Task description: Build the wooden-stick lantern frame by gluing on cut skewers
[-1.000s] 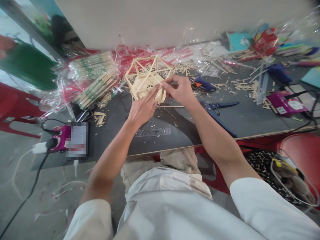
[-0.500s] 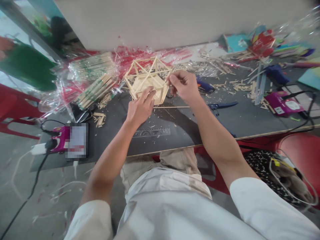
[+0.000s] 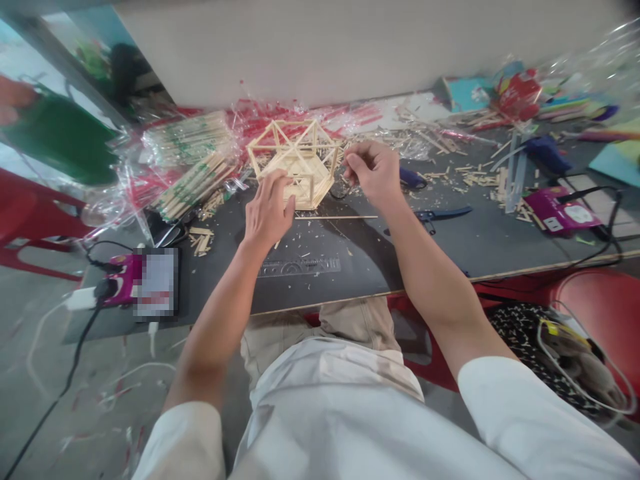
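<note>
A many-sided openwork model (image 3: pixel 320 190) built of thin pale wooden sticks stands on the dark table. My left hand (image 3: pixel 269 210) is at its front left corner, fingers over the frame and thumb in front, holding it. To the right of the model, my right hand (image 3: pixel 374 170) is raised with thumb and fingers pinched together. Whatever is in that pinch is too small to make out. One thin stick (image 3: pixel 337 217) lies on the table just in front of the model. Nearer me is a clear plastic ruler (image 3: pixel 300 267).
Bundled sticks (image 3: pixel 197 180) and plastic wrappers lie left, beside a phone (image 3: pixel 156 283). To the right are dark-handled cutters (image 3: pixel 440 213), a blue glue gun (image 3: pixel 547 153), a purple box (image 3: pixel 563 210) and stick scraps (image 3: pixel 480 177). Another person's hand (image 3: pixel 15 100) shows at far left.
The model has turned and settled flatter. My left hand has shifted slightly left and down its side. My right hand has drawn a little away to the right, still pinched.
</note>
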